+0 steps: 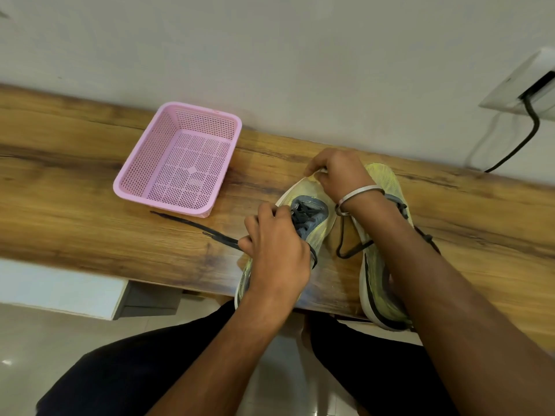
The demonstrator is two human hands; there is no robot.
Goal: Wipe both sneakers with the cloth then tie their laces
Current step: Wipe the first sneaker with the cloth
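We see two sneakers side by side on the wooden table [75, 187], the left sneaker [312, 223] just beside the right sneaker [381, 283]. The basket [180, 157] sits left of them, nearer the wall [270, 55] behind; loose laces [198, 228] trail leftward before it.

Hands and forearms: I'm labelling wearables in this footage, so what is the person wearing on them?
Both forearms are bare, with no sleeves or gloves. The right hand has a thin silver-coloured bangle at the wrist. The left hand and its wrist carry nothing.
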